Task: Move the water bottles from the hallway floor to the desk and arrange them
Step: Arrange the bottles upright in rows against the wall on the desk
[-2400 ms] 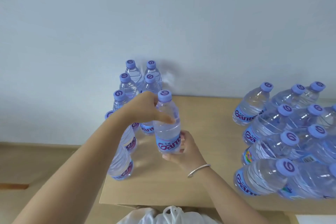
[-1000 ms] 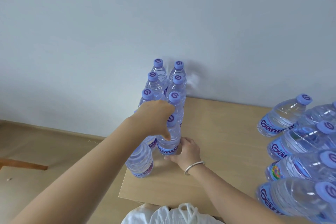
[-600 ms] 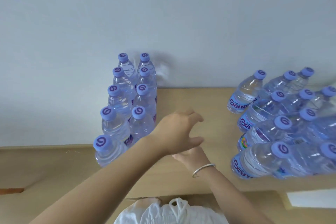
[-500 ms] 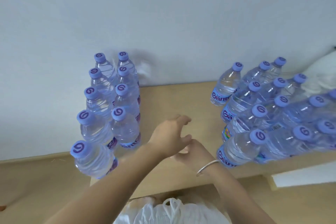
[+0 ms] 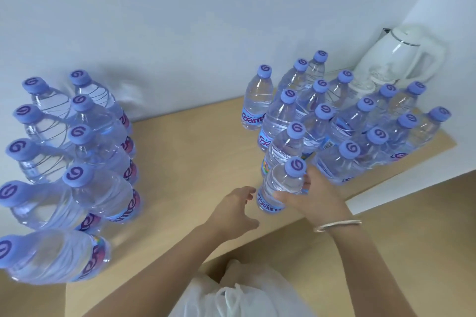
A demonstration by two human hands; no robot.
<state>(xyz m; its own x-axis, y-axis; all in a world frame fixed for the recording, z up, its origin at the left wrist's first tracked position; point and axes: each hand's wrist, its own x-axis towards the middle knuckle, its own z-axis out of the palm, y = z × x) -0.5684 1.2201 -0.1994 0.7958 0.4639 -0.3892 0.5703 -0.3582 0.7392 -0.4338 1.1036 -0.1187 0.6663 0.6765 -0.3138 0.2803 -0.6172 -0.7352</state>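
Two groups of clear water bottles with purple caps stand on the light wooden desk [image 5: 195,152]. Several arranged bottles [image 5: 98,152] form two rows at the left by the wall. Several more form a loose cluster [image 5: 345,121] at the right. My right hand [image 5: 316,198], with a silver bangle on the wrist, grips the nearest bottle of that cluster [image 5: 280,188] around its body. My left hand [image 5: 234,211] hovers open just left of that bottle, fingers spread, apart from it.
A white electric kettle [image 5: 401,59] stands in the back right corner behind the cluster. A white plastic bag [image 5: 231,296] sits below the desk's front edge. The white wall runs close behind both groups. Bare desk lies between the groups.
Both hands left the bottle set into the left rows and moved right. My right hand has taken hold of the nearest bottle of the right cluster. The view has swung right.
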